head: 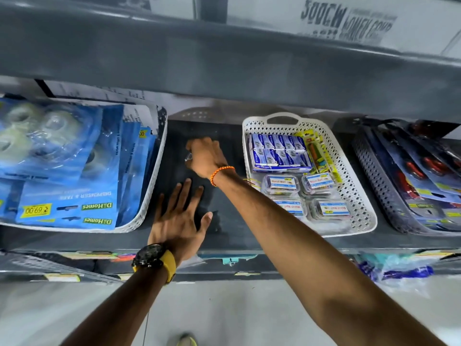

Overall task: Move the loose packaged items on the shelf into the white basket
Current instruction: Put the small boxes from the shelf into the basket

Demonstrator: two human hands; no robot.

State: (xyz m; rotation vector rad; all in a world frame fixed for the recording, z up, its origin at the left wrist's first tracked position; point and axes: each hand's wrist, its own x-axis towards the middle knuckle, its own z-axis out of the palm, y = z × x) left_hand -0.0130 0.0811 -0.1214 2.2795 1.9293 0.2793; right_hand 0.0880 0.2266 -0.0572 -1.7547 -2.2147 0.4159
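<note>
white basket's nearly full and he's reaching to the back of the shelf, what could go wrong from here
1. The right hand is curled around something small and clear deep in the dark gap; what it is cannot be told, and it could slip.
2. The right forearm crosses close to the white basket, so pulling back might nudge it.
3. The basket already holds blue boxes and clear tubs packed tight, so another item may sit on top and slide.

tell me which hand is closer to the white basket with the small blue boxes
Right. The right hand reaches into the dark shelf gap just left of the white basket; the left hand lies flat farther left, nearer the shelf's front.
</note>
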